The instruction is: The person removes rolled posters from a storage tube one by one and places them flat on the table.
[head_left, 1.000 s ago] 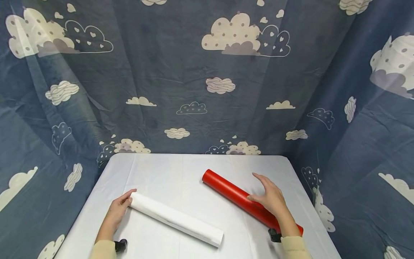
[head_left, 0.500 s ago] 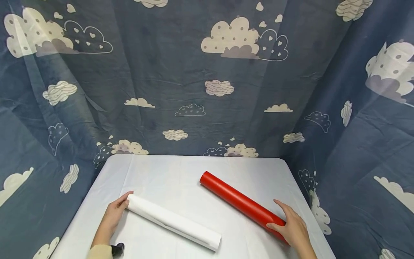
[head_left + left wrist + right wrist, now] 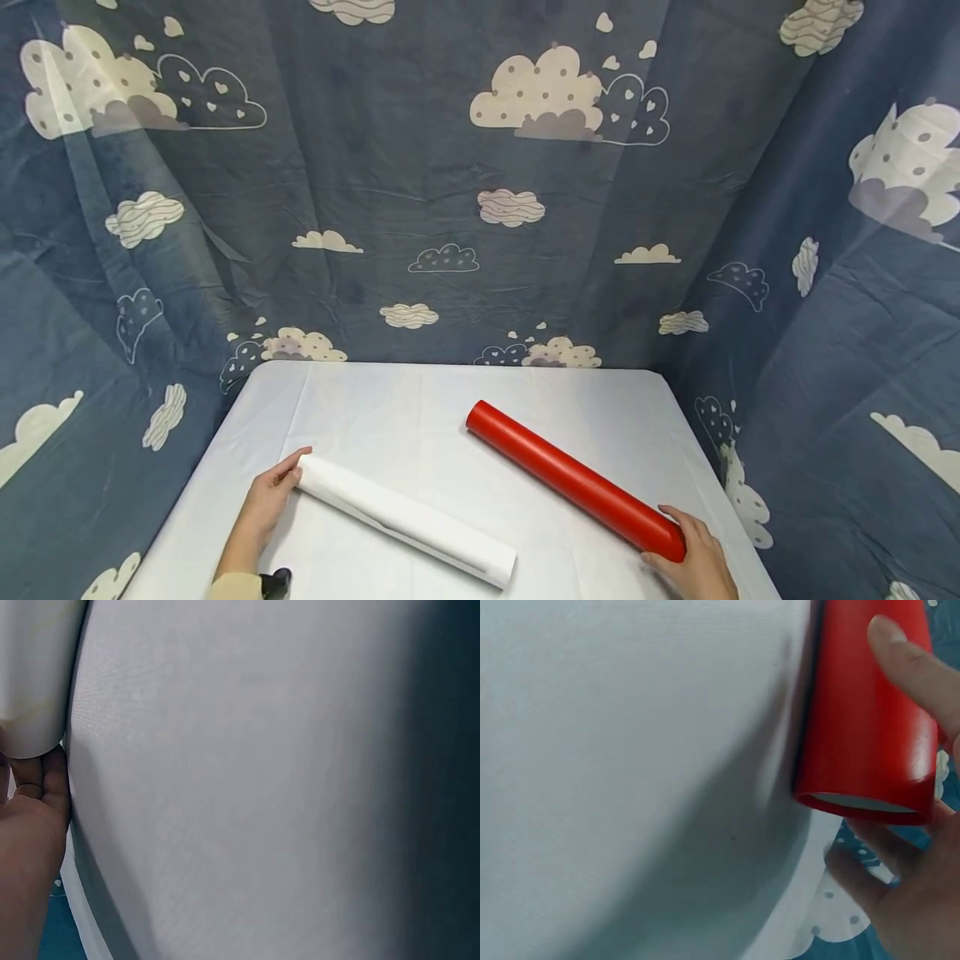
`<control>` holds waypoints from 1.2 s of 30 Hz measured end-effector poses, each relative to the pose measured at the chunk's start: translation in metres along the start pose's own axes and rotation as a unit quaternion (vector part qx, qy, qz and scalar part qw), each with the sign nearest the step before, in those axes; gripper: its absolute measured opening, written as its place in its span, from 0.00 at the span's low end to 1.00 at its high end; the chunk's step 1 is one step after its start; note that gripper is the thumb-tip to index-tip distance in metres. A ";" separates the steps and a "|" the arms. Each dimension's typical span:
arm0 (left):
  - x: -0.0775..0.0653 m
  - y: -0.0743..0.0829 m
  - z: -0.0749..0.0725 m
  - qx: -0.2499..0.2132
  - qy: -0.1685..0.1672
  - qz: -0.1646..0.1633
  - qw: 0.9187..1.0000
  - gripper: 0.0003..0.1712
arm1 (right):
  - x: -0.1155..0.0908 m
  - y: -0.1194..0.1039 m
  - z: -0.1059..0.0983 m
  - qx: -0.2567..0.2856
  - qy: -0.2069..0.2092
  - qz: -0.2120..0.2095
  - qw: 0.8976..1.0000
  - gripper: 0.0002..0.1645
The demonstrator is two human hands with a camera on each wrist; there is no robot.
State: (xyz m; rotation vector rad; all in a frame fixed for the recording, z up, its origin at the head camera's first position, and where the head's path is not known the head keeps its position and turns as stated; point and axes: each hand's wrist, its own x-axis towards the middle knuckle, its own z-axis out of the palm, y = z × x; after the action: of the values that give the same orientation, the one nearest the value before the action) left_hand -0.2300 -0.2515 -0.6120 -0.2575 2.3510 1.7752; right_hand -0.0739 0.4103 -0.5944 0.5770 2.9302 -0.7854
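Observation:
My left hand [image 3: 264, 497] holds the far left end of a white paper roll [image 3: 408, 521] that lies slantwise on the table in the head view. In the left wrist view its fingers [image 3: 54, 780] curl by the roll's end, with the thumb side cut off by the frame. A glossy red roll [image 3: 562, 471] lies slanted on the right. At its near end my right hand [image 3: 699, 558] grips it between thumb and index finger. The right wrist view has the thumb across the red roll's side [image 3: 866, 712], and other fingers below its hollow end.
Both rolls lie on a white-covered table [image 3: 390, 400], roughly parallel, with a strip of bare cloth between them. Dark blue curtains [image 3: 420, 175] with cloud prints hang behind and on both sides.
My right hand has slid along the red roll towards me, from above its middle to its near end, and closed round that end. The left hand keeps its place at the white roll's end.

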 end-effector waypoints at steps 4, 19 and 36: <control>0.001 -0.002 0.000 0.002 -0.002 -0.002 1.000 0.29 | 0.000 0.006 0.006 0.016 -0.013 0.009 1.000 0.60; 0.002 -0.004 -0.001 -0.009 -0.007 -0.004 1.000 0.29 | 0.002 0.006 0.009 0.029 -0.006 0.012 0.999 0.57; 0.000 -0.003 -0.002 -0.010 -0.003 -0.009 1.000 0.29 | 0.007 0.001 0.008 0.033 -0.005 0.019 0.999 0.55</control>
State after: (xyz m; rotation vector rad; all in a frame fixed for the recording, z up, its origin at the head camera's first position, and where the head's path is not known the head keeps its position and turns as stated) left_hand -0.2293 -0.2540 -0.6145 -0.2747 2.3213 1.7909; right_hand -0.0809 0.4094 -0.6030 0.6303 2.8842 -0.8818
